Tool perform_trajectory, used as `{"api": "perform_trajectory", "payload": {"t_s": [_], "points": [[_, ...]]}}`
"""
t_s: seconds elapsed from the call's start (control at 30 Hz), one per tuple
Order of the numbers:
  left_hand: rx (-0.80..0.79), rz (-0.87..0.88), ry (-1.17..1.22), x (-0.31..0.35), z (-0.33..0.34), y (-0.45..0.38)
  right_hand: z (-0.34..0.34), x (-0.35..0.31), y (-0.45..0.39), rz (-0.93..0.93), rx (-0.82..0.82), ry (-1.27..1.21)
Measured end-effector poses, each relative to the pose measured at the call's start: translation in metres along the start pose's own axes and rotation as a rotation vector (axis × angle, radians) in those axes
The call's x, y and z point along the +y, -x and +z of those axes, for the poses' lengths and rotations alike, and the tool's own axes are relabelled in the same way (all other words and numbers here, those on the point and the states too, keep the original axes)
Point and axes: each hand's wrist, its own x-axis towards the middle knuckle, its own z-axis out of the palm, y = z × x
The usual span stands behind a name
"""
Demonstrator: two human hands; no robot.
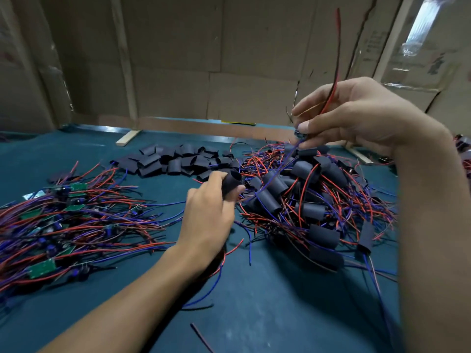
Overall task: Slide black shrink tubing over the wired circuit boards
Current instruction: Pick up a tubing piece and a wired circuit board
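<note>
We see a teal mat (254, 314) covering the bench, and cardboard sheets (178, 59) standing as a wall behind it — creased, torn at the right. A wood strip (128, 137) lies at the mat's far edge; clear tape (418, 29) shines top right.

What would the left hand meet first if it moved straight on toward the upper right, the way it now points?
Probably the heap of sleeved boards and wires. The left hand, gripping a black tube, points at its near edge. Depth is unclear in this single view.
</note>
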Motion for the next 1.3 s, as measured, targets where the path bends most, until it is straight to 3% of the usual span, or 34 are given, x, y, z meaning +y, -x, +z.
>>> {"api": "perform_trajectory", "payload": {"t_s": [0.2,0.4,0.9,1.07,1.3], "points": [[-0.117,0.055,0.049,0.002,-0.004,0.0,-0.002,-0.005,0.006,-0.056,-0.049,0.024],[-0.086,0.207,-0.005,0.004,-0.006,-0.004,0.002,-0.005,0.002,-0.097,0.035,0.051],[-0.204,0.179,0.007,-0.001,-0.002,-0.002,-0.025,-0.006,0.011,-0.156,0.041,0.023],[-0.187,0.256,-0.011,0.003,-0.003,-0.001,-0.012,-0.005,0.007,-0.13,0.008,0.045],[-0.178,0.231,-0.032,-0.002,-0.002,-0.002,-0.001,-0.005,0.004,-0.148,0.069,0.048]]}}
